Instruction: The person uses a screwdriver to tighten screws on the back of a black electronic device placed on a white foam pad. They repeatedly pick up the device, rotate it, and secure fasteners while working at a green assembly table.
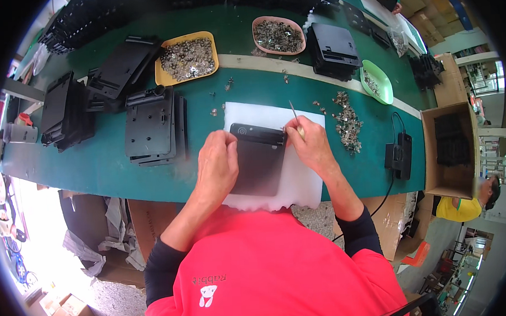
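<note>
A flat black panel (257,172) with a raised bar along its far end lies on a white foam sheet (304,178) in front of me. My left hand (217,164) is closed, with thumb and curled fingers pinched at the panel's far left corner. At the far right corner, my right hand (310,146) is closed around a thin pointed tool (294,112) with a pale handle, its tip pointing away from me. The fingertips of that hand also touch the bar's end; any small part between them is hidden.
Stacked black panels (150,126) stand left, with another stack (333,50) at the back. A yellow tray (215,62), pink tray (254,23) and green tray (386,83) hold small metal parts. Loose parts (347,123) and a black power adapter (398,157) lie right, beside a cardboard box (474,148).
</note>
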A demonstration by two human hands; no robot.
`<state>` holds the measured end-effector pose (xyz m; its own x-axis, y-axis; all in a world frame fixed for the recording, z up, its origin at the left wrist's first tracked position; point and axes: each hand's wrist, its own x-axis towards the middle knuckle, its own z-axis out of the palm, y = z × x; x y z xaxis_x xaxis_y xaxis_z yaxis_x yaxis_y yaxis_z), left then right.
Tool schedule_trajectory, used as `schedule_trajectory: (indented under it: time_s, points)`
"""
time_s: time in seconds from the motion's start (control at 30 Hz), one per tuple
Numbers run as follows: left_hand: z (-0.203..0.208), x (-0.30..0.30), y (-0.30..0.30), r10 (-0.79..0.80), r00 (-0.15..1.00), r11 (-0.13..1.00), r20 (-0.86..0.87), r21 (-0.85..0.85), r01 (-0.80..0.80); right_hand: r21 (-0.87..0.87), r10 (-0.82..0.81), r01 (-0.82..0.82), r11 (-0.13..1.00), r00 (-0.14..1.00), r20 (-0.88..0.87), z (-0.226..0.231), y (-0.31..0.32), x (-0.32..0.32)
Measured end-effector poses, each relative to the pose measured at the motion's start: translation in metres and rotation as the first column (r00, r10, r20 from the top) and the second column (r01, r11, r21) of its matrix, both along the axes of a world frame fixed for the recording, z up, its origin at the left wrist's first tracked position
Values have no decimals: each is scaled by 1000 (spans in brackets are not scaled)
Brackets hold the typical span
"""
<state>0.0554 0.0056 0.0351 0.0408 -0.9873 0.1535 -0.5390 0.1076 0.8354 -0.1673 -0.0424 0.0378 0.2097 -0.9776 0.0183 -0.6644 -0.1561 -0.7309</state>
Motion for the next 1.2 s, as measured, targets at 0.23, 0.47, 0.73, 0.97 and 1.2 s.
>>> schedule_trajectory:
  time_s: [0.23,0.47,0.73,0.97,1.2]
  points:
    - [-23,-11,-76,-174,957,962,231,-168,215,213,-20,-31,976,972,235,9,33,-9]
    - [-19,-31,-67,29,936,883,352,-448,141,-36,316,-322,946,941,-120,28,-18,-3]
    - [-23,-21,-45,48,994,973,-94,-219,-68,142,554,-568,811,666,-499,49,-41,22]
    - [-25,-10,-51,209,737,977,-643,167,-132,117,543,-666,736,479,-689,55,-35,36]
    - [-26,-5,-54,217,617,974,-757,211,-84,187,604,-761,621,313,-733,69,-27,57]
